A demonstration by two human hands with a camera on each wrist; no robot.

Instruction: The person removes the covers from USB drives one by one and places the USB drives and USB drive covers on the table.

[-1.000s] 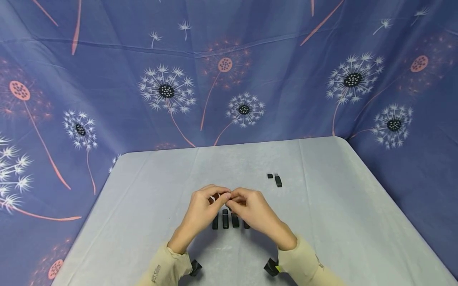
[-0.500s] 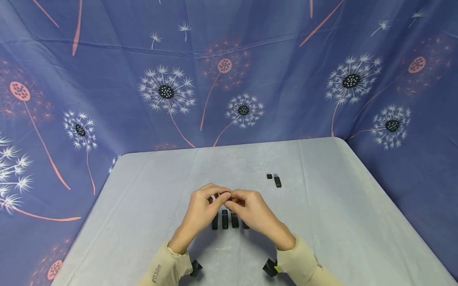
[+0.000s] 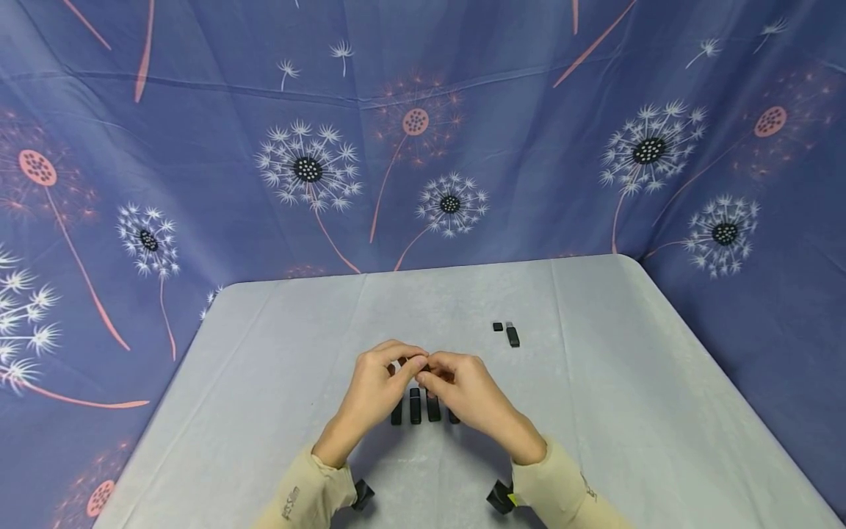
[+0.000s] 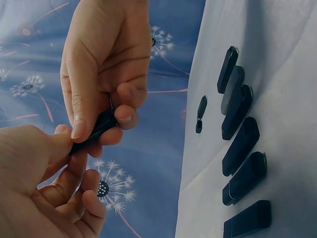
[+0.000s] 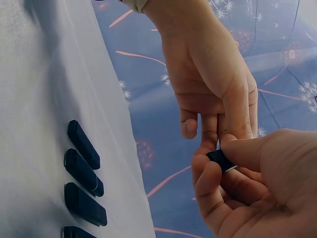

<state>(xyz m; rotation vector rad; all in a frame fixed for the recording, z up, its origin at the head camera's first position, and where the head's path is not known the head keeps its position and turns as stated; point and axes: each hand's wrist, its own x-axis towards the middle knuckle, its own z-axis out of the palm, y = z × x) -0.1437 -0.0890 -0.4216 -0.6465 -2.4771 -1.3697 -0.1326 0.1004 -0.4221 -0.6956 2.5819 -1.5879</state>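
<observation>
Your left hand [image 3: 372, 388] and right hand [image 3: 465, 389] each pinched an end of one small black plastic USB stick [image 4: 94, 131], grips closed, above the black sticks [image 3: 415, 406] rowed at the desk's [image 3: 595, 382] 6 o'clock.

A table [image 3: 595, 411] draped in a pale grey cloth [image 3: 277, 353] bears a row of black USB sticks [image 3: 415, 406] lying side by side near its front edge, and, well apart toward the back right, an uncapped stick [image 3: 512, 336] just beside its small black cap [image 3: 498, 326].
</observation>
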